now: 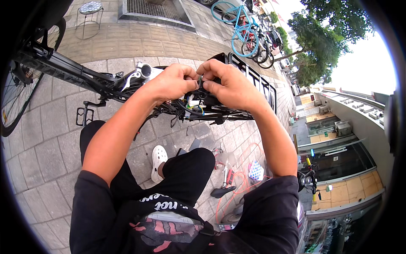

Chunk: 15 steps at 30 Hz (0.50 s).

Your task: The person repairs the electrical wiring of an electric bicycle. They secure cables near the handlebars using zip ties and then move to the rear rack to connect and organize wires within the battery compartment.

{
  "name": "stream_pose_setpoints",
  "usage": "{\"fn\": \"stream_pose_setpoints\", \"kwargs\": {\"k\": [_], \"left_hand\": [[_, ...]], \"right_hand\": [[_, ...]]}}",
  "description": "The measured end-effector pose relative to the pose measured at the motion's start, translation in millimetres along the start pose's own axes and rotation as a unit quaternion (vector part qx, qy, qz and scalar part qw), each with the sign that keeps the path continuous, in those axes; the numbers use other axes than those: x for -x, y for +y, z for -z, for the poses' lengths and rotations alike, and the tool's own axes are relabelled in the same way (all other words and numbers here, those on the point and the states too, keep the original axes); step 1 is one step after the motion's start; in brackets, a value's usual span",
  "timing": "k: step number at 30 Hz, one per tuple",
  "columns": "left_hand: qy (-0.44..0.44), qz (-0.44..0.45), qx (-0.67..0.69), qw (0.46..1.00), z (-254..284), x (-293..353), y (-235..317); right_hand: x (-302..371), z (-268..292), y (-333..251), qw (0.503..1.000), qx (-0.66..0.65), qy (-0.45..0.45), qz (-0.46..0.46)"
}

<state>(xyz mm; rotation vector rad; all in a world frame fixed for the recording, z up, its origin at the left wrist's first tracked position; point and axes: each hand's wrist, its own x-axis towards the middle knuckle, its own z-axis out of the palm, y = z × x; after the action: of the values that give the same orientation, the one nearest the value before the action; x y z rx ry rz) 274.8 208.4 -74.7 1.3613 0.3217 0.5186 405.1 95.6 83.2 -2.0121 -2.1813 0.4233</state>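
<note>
Both hands are raised close together over an electric bicycle with a black frame (63, 70). My left hand (176, 81) is closed, its thumb and fingers pinched. Facing it, my right hand (226, 86) is also closed in a pinch. A small dark piece shows in the gap between the fingertips, too small to name. Just below the hands lies a bundle of wires (195, 111) with white, yellow and blue parts. Left of my left hand is a silver lever (132, 79) beside a round tube end. A black rack (268, 91) stretches behind my right hand.
On the paving by my knee lie a red-handled tool (228, 177), an orange hose (242, 186) and a blue-and-white patterned packet (256, 170). A stool (90, 8) and a metal tree grate (154, 9) are beyond. Parked bicycles, one light blue (243, 31), stand farther off.
</note>
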Motion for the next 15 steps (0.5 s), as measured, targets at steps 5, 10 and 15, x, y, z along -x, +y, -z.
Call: {"fn": "stream_pose_setpoints", "kwargs": {"k": [5, 10, 15], "left_hand": [[-0.033, -0.001, -0.002, 0.999, 3, 2, 3], [-0.046, 0.021, 0.009, 0.999, 5, 4, 10], [-0.047, 0.025, 0.012, 0.999, 7, 2, 11]], "right_hand": [[0, -14, 1, 0.998, 0.0, 0.061, 0.001], [-2, -16, -2, 0.998, 0.022, 0.058, -0.032], [3, -18, 2, 0.996, 0.061, 0.07, -0.003]]}}
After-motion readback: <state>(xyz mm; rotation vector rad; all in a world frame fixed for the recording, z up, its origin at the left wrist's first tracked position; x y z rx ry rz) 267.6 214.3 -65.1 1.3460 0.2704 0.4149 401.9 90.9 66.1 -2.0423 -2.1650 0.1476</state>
